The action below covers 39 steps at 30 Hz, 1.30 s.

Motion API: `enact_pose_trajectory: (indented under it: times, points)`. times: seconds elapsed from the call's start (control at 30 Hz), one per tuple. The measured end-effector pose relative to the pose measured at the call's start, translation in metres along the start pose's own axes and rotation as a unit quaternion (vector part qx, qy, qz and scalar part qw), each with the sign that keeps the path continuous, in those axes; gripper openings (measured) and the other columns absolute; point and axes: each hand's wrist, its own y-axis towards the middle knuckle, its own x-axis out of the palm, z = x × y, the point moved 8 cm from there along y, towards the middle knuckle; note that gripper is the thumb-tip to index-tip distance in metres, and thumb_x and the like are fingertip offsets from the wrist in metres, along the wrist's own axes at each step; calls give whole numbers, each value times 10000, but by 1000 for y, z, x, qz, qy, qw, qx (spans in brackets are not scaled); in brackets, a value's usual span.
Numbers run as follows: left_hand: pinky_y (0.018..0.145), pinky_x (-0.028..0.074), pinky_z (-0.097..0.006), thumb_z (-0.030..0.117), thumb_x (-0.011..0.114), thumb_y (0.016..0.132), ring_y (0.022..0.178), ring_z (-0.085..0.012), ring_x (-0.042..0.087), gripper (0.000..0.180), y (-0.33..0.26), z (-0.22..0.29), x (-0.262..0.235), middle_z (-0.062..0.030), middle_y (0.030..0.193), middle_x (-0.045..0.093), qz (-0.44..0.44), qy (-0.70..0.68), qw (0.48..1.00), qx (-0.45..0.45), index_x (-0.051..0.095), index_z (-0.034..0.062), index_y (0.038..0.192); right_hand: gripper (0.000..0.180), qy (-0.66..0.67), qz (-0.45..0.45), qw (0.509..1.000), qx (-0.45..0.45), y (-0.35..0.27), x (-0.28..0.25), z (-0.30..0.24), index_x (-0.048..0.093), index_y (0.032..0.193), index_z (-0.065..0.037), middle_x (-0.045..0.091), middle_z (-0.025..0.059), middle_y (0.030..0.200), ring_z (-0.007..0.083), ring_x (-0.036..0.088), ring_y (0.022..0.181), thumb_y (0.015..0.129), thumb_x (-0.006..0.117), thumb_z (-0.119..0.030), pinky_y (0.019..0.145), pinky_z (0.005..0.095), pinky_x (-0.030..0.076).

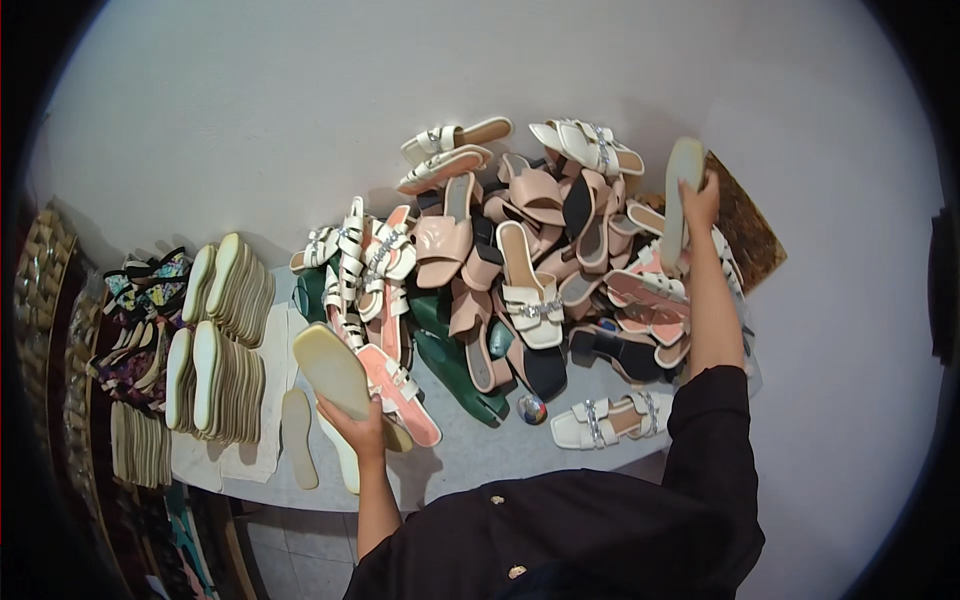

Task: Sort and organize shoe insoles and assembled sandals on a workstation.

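Note:
My left hand (pixel 362 428) is closed around the middle of a cream shoe sole (pixel 330 365), tilted above the table's front edge. Its lower end shows past my fingers. Out at the far right, my right hand (pixel 703 203) grips another pale shoe sole (pixel 684 165), which stands nearly upright beside the sandal heap. Just below my left hand's sole lie a narrow beige insole (pixel 297 440) and a white-topped sole (pixel 343 455), the latter partly hidden by my hand. Nearest that hand on the right is a pink-soled sandal with white straps (pixel 402 385).
A big heap of pink heeled sandals (pixel 445 240), white sandals (pixel 530 310) and green shoes (pixel 455 365) covers the table (pixel 420 475). Stacked soles (pixel 235 375) stand at the left, near patterned shoes (pixel 145 285). A brown board (pixel 750 235) leans at the back right.

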Motion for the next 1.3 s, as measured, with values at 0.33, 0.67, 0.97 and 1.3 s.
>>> enact_pose_trajectory:
  times: [0.33,0.67,0.97,1.3]
  points:
    - [979,300,-397,92,733,619,1116,-344,385,1002,3,16,-40,-192,1207,344,15,11,1000,19,141,28,1425,308,350,8,927,-136,-98,-116,-165,485,1139,-26,571,82,1030,150,548,942,864,603,-101,825,280,427]
    - [921,336,-374,114,749,626,1041,-296,407,1007,18,-33,-134,-163,1103,365,66,99,993,7,145,26,1426,404,514,-98,829,199,-313,-38,-104,313,1293,-57,465,106,1205,183,484,1064,933,487,-115,908,326,392]
    - [897,347,-421,178,769,608,997,-315,436,850,28,-123,-184,-162,1059,422,24,156,986,-59,341,42,1329,373,467,-226,780,351,-470,17,-131,367,1247,-8,587,107,1053,162,563,952,921,506,-121,837,269,432]
    - [886,335,-474,286,757,592,1027,-344,463,836,33,-216,-149,-157,1048,490,-123,283,945,-105,373,146,1321,351,449,-340,745,357,-555,43,-224,465,1191,-2,596,37,949,85,554,821,881,564,-135,714,232,438]
